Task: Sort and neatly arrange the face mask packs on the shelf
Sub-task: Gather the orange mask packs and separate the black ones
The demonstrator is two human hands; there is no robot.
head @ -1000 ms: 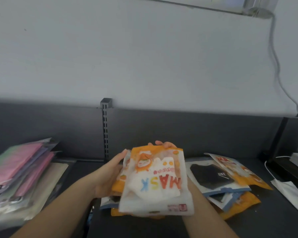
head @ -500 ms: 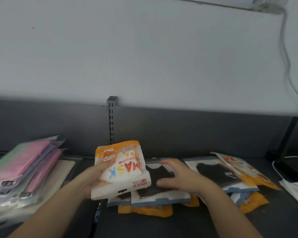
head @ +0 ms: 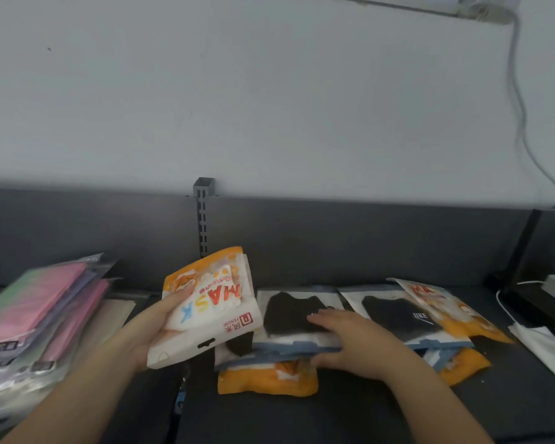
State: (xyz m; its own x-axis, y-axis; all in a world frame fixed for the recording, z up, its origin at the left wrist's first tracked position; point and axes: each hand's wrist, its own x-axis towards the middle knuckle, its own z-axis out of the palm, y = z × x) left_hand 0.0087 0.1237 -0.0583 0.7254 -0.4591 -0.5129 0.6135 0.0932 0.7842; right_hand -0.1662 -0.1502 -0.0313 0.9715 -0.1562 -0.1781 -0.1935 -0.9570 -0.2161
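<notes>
My left hand point(head: 148, 328) grips an orange-and-white pack printed MASK point(head: 205, 306), held tilted above the dark shelf point(head: 302, 415). My right hand point(head: 350, 341) lies on a black mask pack point(head: 285, 312), fingers on top and thumb under its near edge. That pack tops a small pile, with an orange pack point(head: 266, 378) at the bottom. To the right lies a second black mask pack point(head: 398, 312), partly covered by another orange pack point(head: 446, 309).
A stack of pink, green and purple mask packs point(head: 36, 306) fills the left of the shelf. A slotted upright point(head: 202, 219) divides the dark back panel. A loose white mask point(head: 542, 344) and white cables point(head: 507, 302) lie at the far right.
The right hand let go of the orange MASK packs and came down on the black pack. The left hand carried the MASK packs to the left.
</notes>
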